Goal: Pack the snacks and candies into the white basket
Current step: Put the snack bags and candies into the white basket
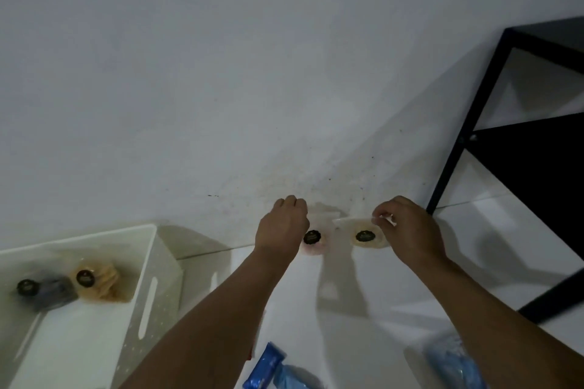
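The white basket point(148, 265) stands at the lower left with a tan snack bag point(101, 283) and a dark grey snack bag point(47, 292) inside, each bearing a round black label. By the wall, my left hand point(281, 227) grips a clear bag of pinkish snack point(314, 243) by its top. Beside it, my right hand point(407, 227) pinches the top edge of a clear bag of pale yellow snack point(368, 237). Both bags hang just above the white floor.
A black metal shelf frame point(493, 110) stands at the right against the white wall. Blue wrapped packets point(268, 366) lie at the bottom centre, and another blue packet point(455, 363) lies under my right forearm.
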